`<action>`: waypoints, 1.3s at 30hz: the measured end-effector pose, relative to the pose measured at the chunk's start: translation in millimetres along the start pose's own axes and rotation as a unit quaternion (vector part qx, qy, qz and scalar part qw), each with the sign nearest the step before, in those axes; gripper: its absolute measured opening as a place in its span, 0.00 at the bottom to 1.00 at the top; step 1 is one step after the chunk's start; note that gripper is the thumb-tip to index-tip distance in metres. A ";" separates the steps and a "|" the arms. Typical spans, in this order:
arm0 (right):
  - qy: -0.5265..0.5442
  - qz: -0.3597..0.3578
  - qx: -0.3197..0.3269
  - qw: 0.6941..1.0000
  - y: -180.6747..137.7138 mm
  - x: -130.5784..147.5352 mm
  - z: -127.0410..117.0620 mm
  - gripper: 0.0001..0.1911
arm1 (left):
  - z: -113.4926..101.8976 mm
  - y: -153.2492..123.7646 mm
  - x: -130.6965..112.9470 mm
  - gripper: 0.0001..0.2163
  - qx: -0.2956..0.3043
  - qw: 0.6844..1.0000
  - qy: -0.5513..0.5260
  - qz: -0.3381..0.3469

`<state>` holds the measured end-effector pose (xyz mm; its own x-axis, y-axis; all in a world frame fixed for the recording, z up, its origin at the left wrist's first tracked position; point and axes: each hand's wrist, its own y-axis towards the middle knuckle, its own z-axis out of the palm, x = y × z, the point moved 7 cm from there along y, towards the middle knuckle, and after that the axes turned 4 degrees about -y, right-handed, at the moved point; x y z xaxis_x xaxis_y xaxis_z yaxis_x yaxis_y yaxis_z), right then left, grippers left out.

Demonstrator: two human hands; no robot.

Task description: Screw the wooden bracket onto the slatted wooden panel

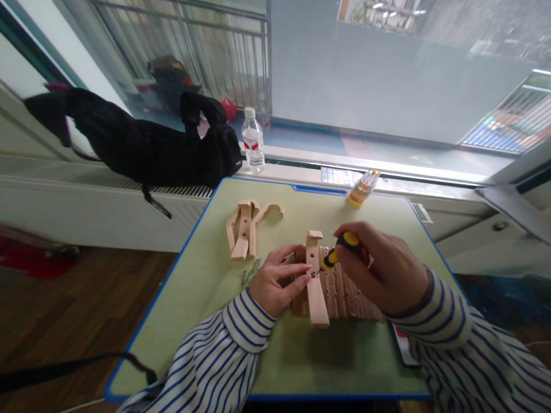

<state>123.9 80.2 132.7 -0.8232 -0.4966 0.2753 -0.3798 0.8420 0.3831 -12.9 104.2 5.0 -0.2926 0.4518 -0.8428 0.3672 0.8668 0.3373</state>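
A wooden hook with drilled holes lies across a block of brown corrugated cardboard on the table. My right hand is wrapped round a yellow and black screwdriver. Its shaft slants down to a small dark screw at the lower hole of the hook. From the left, my left hand steadies the hook, its fingertips pressed at the screw and the wood's edge. Whether the fingers pinch the screw itself is too small to tell. Several more wooden hooks lie in a group farther back on the left.
The light green table has a blue rim. A small plastic bag lies left of the cardboard. An orange-yellow bottle stands at the back edge, and a phone-like object lies under my right forearm. Behind are a water bottle and a black bag.
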 end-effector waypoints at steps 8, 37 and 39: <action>-0.004 -0.007 0.001 1.000 5.5 2.4 5.4 0.08 | 1.9 0.2 1.6 0.09 0.011 1.000 0.000 -0.009; -0.019 -0.039 0.019 0.999 13.3 9.1 10.1 0.07 | 11.6 -4.0 15.7 0.18 0.043 0.999 0.014 0.008; -0.020 -0.041 0.018 0.999 13.4 9.5 10.0 0.07 | 11.6 -4.0 15.9 0.18 0.043 0.999 0.013 0.006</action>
<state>106.9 88.9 131.7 -0.8049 -0.5558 0.2078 -0.4607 0.8061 0.3715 -8.8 105.5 -14.5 -0.3096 0.4678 -0.8278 0.4447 0.8408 0.3088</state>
